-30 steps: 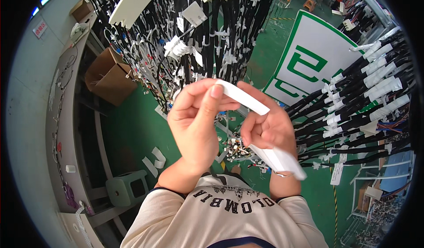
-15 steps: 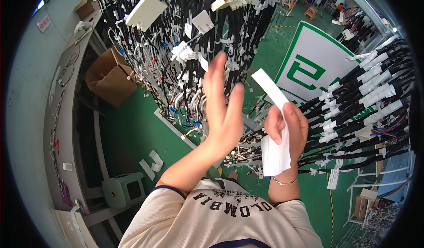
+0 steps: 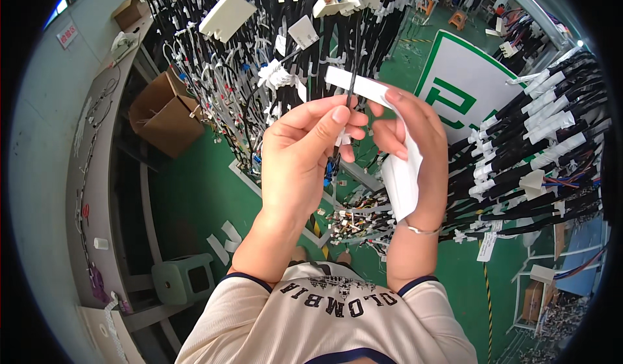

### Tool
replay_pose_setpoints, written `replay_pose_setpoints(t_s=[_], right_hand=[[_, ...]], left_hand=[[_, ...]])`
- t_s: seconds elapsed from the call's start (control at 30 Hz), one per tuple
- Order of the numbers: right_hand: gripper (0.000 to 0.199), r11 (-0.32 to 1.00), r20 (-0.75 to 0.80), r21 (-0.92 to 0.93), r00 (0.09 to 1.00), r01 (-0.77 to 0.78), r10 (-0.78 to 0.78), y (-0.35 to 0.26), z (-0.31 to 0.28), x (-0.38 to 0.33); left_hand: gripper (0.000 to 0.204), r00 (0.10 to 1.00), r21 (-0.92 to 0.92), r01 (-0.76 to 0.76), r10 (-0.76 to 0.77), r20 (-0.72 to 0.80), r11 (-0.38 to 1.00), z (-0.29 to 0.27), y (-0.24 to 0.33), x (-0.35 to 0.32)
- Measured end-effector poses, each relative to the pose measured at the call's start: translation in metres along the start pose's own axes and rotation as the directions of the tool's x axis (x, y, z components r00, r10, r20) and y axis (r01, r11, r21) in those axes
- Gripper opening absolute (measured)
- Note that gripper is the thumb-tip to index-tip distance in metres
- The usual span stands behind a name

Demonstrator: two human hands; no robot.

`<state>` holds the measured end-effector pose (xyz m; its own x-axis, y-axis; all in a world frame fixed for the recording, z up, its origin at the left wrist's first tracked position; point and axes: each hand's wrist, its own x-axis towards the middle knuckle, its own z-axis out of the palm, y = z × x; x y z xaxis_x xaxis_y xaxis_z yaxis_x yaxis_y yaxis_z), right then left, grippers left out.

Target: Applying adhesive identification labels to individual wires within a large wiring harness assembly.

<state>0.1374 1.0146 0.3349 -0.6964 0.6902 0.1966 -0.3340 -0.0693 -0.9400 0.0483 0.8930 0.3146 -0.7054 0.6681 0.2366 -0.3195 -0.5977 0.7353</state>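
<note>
Harness wires (image 3: 259, 72) hang in a thick curtain right behind, so snagging a neighbour looks like the main risk. The right hand (image 3: 415, 150) grips a white label strip (image 3: 399, 169), which runs from the upper left down past the palm. The left hand (image 3: 305, 150) pinches a thin black wire (image 3: 352, 65) hanging vertically across the strip's top end; a loose pinch could let it slip.

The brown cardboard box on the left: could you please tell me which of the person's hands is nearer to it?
Left. The left hand is raised just right of the cardboard box, pinching a thin black wire; the right hand is farther right, holding white label strips.
</note>
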Motion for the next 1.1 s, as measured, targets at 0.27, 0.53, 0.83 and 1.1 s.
replay_pose_setpoints(t_s=[0.27, 0.53, 0.83, 1.1], right_hand=[[0.024, 0.920, 0.335, 0.360, 0.942, -0.157, 0.030, -0.002, 0.000, 0.013], [0.026, 0.957, 0.454, 0.266, 0.891, -0.115, -0.019, 0.011, -0.009, 0.021], [0.027, 0.855, 0.513, 0.458, 0.858, -0.242, -0.032, 0.024, -0.017, 0.031], [0.028, 0.881, 0.549, 0.442, 0.827, -0.166, -0.120, 0.029, -0.022, 0.035]], left_hand=[[0.026, 1.000, -0.069, 0.006, -0.005, 0.015, 0.998, 0.003, 0.002, -0.004], [0.040, 0.999, -0.090, -0.051, 0.050, -0.014, 0.995, 0.004, -0.002, -0.003], [0.042, 0.998, -0.052, -0.069, 0.068, -0.008, 0.996, 0.003, -0.005, -0.003], [0.026, 0.992, 0.013, -0.122, 0.122, 0.030, 0.992, 0.010, -0.007, 0.002]])
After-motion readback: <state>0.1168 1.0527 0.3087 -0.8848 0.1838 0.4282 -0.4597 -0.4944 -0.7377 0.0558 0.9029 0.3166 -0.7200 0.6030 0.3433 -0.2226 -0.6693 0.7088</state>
